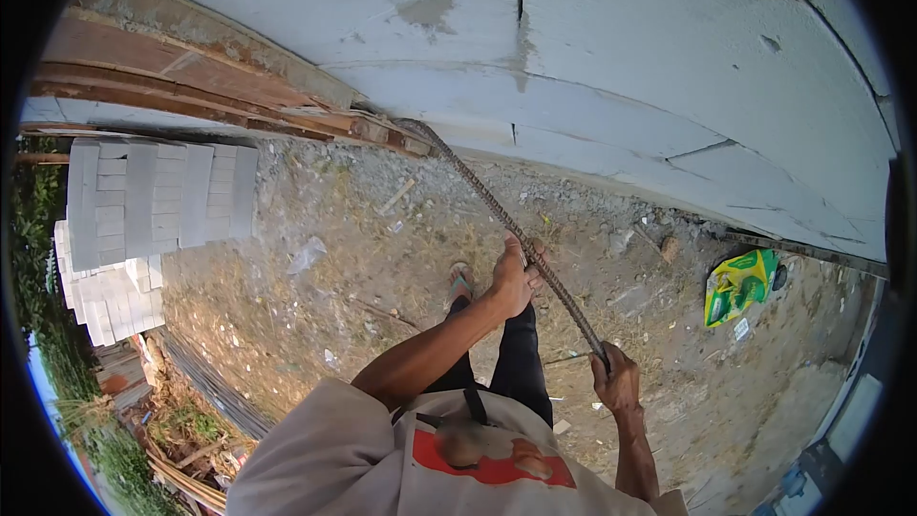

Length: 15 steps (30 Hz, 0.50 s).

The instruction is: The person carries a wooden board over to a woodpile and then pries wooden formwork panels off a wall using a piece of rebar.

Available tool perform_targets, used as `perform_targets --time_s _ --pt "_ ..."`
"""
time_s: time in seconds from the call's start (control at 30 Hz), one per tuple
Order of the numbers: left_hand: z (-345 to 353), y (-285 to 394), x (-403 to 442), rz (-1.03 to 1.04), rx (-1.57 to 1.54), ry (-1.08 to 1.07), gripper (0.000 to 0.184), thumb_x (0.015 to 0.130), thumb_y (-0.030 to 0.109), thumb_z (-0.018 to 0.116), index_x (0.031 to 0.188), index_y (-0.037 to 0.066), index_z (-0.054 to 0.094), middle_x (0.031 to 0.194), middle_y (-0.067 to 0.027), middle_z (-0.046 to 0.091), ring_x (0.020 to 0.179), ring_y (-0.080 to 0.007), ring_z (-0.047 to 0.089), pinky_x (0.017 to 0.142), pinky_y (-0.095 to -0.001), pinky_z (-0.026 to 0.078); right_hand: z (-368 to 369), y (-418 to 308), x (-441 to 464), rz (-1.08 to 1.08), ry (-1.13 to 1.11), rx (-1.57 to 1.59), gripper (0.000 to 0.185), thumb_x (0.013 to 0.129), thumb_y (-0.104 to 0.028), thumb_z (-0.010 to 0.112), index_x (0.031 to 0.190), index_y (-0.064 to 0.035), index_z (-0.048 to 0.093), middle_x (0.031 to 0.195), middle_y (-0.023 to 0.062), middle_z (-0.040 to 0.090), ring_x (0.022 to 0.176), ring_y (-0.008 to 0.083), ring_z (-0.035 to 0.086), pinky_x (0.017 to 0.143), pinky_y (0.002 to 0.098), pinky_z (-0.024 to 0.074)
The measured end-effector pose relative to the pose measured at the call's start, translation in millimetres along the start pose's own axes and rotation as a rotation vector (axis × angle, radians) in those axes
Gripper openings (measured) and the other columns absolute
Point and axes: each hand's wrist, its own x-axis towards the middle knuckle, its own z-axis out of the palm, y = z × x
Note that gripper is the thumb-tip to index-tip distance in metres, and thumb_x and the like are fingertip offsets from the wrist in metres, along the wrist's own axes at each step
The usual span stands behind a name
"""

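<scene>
A long ribbed steel rebar [479, 187] slants across the middle of the view, its far end curved against the wooden boards at the foot of the wall. My left hand [514, 281] is closed around the bar a little below its middle, with fingers on both sides of it. At the near, lower end, my right hand [618, 379] grips the same bar. What the curved end touches at the boards [382, 129] is too small to make out.
A pale block wall [621, 38] rises ahead, with wooden formwork [191, 76] along its left part. Stacked light blocks [162, 196] stand at left, near long rods [215, 377]. A green and yellow sack [740, 287] lies on the dirt ground [287, 315] at right.
</scene>
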Motion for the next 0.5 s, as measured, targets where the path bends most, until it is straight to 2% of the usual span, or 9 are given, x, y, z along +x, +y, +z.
perform_targets --time_s 0.07,0.1,0.13,0.33,0.4,0.5 --pt "-26.5 0.7 -13.8 -0.061 0.064 -0.039 0.063 0.111 0.06 0.018 0.104 0.008 0.054 0.091 -0.0063 0.054 0.051 -0.0081 0.032 0.057 -0.0256 0.035 44.2 -4.0 -35.0 0.01 0.057 0.048 0.028 0.091 -0.011 0.075 0.111 0.0064 0.067 0.093 0.0265 0.072 0.081 0.0443 0.073 0.069 0.0467 0.0587" --pt "-34.5 1.6 -18.2 -0.066 0.062 -0.038 0.063 0.111 0.06 0.018 0.104 0.008 0.054 0.091 -0.0063 0.054 0.051 -0.0081 0.032 0.057 -0.0256 0.035 63.2 -10.5 -47.0 -0.01 0.141 0.06 0.028 0.091 -0.011 0.075 0.111 0.0066 0.067 0.085 0.0253 0.07 0.075 0.0424 0.071 0.064 0.0452 0.0558" --pt "-41.7 2.4 -22.6 -0.088 0.103 -0.04 0.063 0.11 0.06 0.018 0.103 0.008 0.054 0.089 -0.0056 0.053 0.051 -0.008 0.031 0.057 -0.0255 0.035 78.0 -11.9 -56.5 0.0 0.153 0.084 0.028 0.091 -0.011 0.075 0.111 0.0057 0.067 0.086 0.0264 0.07 0.076 0.0435 0.072 0.064 0.0457 0.0562" --pt "-85.4 -2.4 -6.5 -0.151 0.117 -0.053 0.064 0.11 0.061 0.019 0.1 0.009 0.055 0.085 -0.0046 0.052 0.051 -0.0078 0.03 0.056 -0.026 0.033 119.1 -25.6 -62.6 0.118 0.166 0.101 0.027 0.09 -0.008 0.074 0.111 0.0071 0.067 0.087 0.0276 0.07 0.077 0.0437 0.072 0.065 0.0456 0.0564" --pt "-103.0 1.7 -2.1 -0.153 0.103 -0.078 0.064 0.11 0.06 0.019 0.099 0.009 0.055 0.085 -0.0044 0.052 0.051 -0.0077 0.03 0.055 -0.0264 0.032 136.8 -21.6 -62.4 0.152 0.104 0.134 0.027 0.091 -0.008 0.073 0.113 0.0061 0.067 0.092 0.0267 0.071 0.082 0.0437 0.072 0.069 0.0468 0.0582" --pt "-124.2 24.1 8.4 -0.149 0.119 -0.037 0.065 0.111 0.06 0.018 0.099 0.009 0.056 0.085 -0.0051 0.054 0.05 -0.0079 0.03 0.053 -0.0272 0.032 160.1 -40.7 -41.9 0.059 0.119 0.077 0.03 0.09 -0.008 0.074 0.116 0.0066 0.068 0.093 0.0274 0.071 0.083 0.0431 0.073 0.07 0.0459 0.0584"
